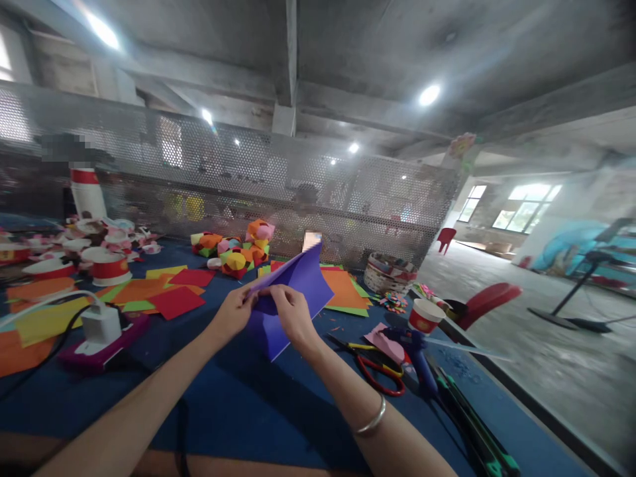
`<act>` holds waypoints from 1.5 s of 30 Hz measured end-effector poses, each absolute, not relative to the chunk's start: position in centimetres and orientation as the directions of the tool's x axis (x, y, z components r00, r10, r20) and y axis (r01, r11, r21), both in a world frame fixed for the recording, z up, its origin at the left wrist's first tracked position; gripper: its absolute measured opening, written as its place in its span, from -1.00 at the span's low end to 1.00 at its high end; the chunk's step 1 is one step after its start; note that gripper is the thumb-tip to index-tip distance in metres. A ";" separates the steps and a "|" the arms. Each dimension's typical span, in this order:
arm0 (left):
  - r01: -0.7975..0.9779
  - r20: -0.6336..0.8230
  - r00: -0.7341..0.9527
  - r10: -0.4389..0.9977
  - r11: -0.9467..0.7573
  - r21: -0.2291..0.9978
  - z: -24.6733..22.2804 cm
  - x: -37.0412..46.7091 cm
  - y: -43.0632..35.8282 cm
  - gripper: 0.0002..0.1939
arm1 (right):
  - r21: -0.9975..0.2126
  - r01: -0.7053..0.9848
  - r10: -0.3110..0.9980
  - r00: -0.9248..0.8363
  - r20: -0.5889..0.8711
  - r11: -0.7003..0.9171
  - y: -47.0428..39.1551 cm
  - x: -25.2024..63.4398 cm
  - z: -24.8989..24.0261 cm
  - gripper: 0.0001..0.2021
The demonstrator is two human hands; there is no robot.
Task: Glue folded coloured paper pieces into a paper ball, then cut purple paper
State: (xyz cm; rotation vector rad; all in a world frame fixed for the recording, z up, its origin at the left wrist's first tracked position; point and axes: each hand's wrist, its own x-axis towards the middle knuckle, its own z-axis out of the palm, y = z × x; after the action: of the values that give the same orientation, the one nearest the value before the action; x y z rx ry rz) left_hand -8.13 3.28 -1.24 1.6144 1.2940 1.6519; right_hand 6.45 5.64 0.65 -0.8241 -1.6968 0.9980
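A large purple paper sheet [303, 289], bent and creased, is held up over the blue table [223, 404]. My left hand [234, 309] pinches its left edge between thumb and fingers. My right hand [291, 311], with a silver bangle on the forearm, is closed on the same sheet close to the left one. Behind the purple sheet lie orange and green sheets [342, 289]. Scissors with red and yellow handles [380, 374] rest to the right of my right hand, beside a pink paper piece [385, 343].
A blue glue gun [420, 358], a green-black cutter [472, 417] and a paper cup [426, 315] are at the right. A woven basket [390, 273] and folded paper shapes [236, 258] stand behind. A purple power strip [106, 344] with a white charger and cables sits left, near coloured papers [181, 301].
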 end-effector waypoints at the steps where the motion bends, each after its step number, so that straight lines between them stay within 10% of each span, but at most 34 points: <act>1: 0.304 0.515 -0.154 0.843 -0.455 0.837 -1.2 -8.1 3.3 -0.38 | -0.909 0.069 0.874 -0.311 0.372 0.411 5.7 6.4 0.6 -0.64; 11: 0.394 0.563 -0.012 0.826 -0.513 0.763 -1.1 -8.3 3.0 -0.49 | -0.953 -0.067 0.875 -0.382 0.297 0.294 6.1 6.3 0.0 -0.47; 22: 0.077 0.357 -0.086 0.930 -0.351 0.933 -0.7 -8.3 2.1 -0.50 | -0.911 -0.041 0.831 -0.396 0.391 0.410 7.1 6.3 -1.2 -0.67; 28: 0.267 0.499 -0.086 0.862 -0.463 0.845 -1.2 -8.2 2.9 -0.56 | -0.954 0.039 0.869 -0.426 0.253 0.297 6.0 6.5 0.1 -0.57; 45: 0.449 0.605 0.041 0.795 -0.555 0.700 -1.8 -8.2 3.1 -0.47 | -0.749 0.305 0.799 -0.359 0.482 0.588 4.1 6.9 1.6 -0.84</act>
State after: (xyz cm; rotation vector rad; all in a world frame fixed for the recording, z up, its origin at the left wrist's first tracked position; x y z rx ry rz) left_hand -8.23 3.06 -1.83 2.0054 1.2629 1.5196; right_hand 6.88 4.10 1.63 -0.8844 -1.9250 0.6982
